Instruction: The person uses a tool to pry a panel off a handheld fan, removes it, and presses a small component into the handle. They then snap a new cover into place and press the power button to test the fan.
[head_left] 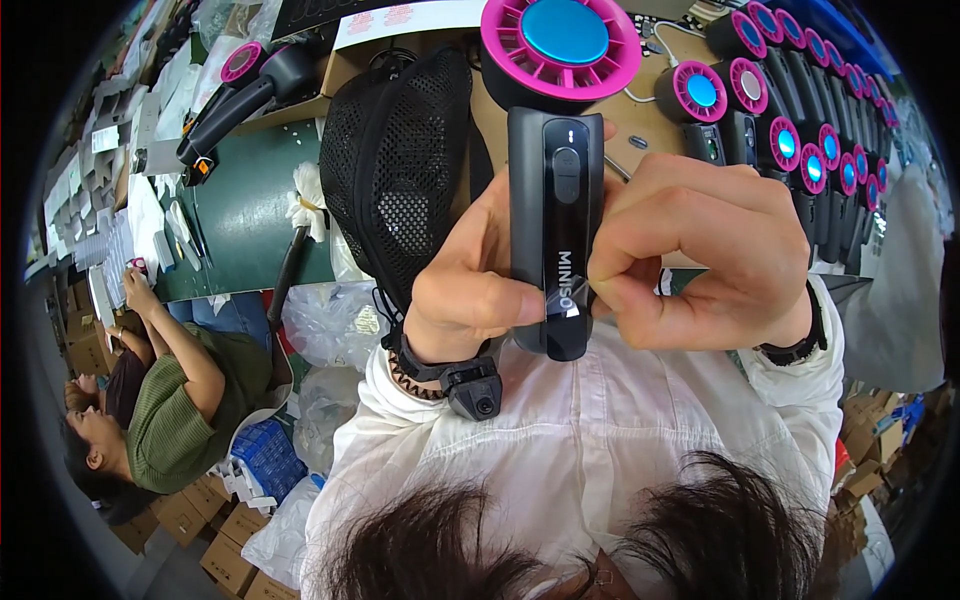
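A handheld fan [543,185] with a dark handle, pink ribbed rim and blue round centre is held upright before my chest, head away from me. My left hand [465,275] wraps round the handle from the left, thumb pressed on its lower front. At the handle's right side my right hand [705,255] is closed in a pinch. Its fingertips meet a small, glossy piece of clear film [572,297] on the lower handle front. How much of the film is loose cannot be seen. The handle's back is hidden.
Several similar fans [790,145] stand in rows at the right of the table. A black mesh bag [395,165] lies left of my hands. Another fan [235,105] rests farther left on the green mat [245,215]. A co-worker in green [200,395] sits at left.
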